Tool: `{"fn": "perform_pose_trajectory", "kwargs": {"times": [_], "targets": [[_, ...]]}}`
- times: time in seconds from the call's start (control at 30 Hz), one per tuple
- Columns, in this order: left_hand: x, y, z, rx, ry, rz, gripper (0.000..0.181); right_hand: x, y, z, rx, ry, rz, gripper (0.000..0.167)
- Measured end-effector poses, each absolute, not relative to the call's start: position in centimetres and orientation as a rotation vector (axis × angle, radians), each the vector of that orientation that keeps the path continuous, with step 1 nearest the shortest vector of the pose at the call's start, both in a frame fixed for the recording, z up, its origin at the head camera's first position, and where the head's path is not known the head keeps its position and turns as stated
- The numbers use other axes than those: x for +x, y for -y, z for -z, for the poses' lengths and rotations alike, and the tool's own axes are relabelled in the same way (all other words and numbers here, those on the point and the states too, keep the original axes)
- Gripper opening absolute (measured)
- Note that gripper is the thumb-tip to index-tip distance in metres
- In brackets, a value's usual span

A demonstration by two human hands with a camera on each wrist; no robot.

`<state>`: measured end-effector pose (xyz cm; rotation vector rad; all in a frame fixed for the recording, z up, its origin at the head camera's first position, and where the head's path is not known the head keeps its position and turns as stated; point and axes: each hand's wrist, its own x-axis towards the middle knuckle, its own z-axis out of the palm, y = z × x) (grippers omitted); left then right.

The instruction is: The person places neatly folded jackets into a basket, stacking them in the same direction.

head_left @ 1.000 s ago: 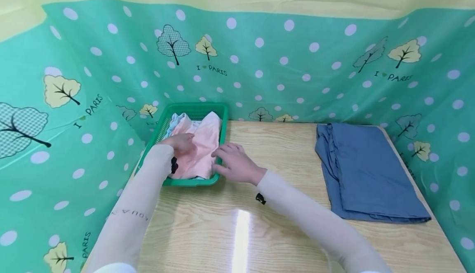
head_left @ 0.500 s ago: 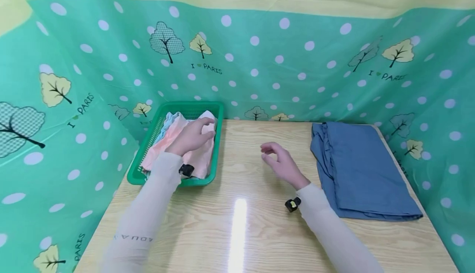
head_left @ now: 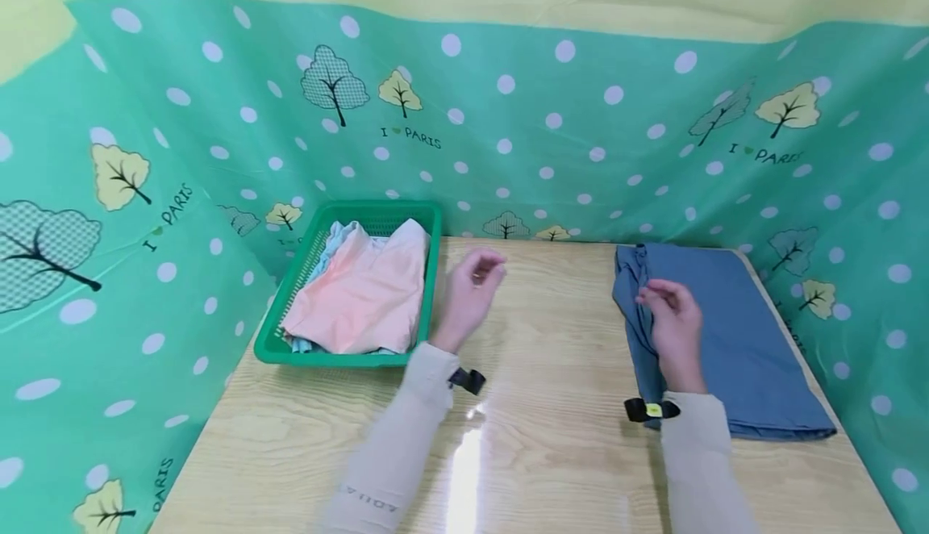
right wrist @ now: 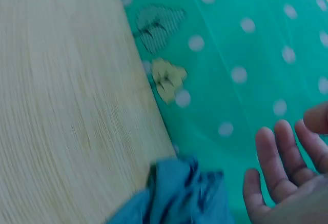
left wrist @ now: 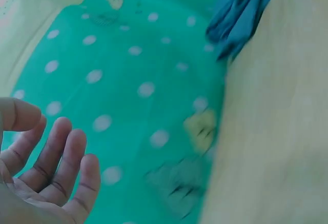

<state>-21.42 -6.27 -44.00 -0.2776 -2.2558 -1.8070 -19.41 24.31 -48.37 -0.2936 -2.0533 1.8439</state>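
Observation:
My left hand [head_left: 470,296] hovers over the table just right of the green basket [head_left: 433,276], its fingers loosely bent and holding nothing. In the left wrist view its fingers [left wrist: 66,152] are relaxed and apart. Over the left part of a folded blue cloth [head_left: 740,340] is my right hand [head_left: 675,328], also holding nothing. The right wrist view shows its fingers [right wrist: 274,157] loosely bent, with the cloth's bunched edge [right wrist: 187,193] beside and below them. Pink clothing [head_left: 363,292] lies in the basket, on top of light blue fabric [head_left: 330,248].
The wooden table [head_left: 551,356] spreads between basket and blue cloth. A green dotted curtain [head_left: 522,131] with printed trees hangs at the back and both sides. Light glares off the table [head_left: 464,469] near the front.
Both hands have left the basket and moved right, the left from the pink clothing to the bare table, the right across to the blue cloth. The pink clothing lies spread flatter.

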Motion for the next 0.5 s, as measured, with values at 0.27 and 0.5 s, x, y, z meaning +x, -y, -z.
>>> {"fn": "perform_pose_trajectory", "kwargs": {"times": [0.27,0.5], "targets": [[-20.9,-0.8,48.5,-0.154,2.228,2.140,0.012,-18.7,-29.0,49.8,-0.577,1.653,-1.870,0.006],[-19.3,-5.7,50.6,-0.046,2.286,2.209,0.017,-17.8,-32.3,51.2,-0.760,1.587,-1.708,0.016]]}}
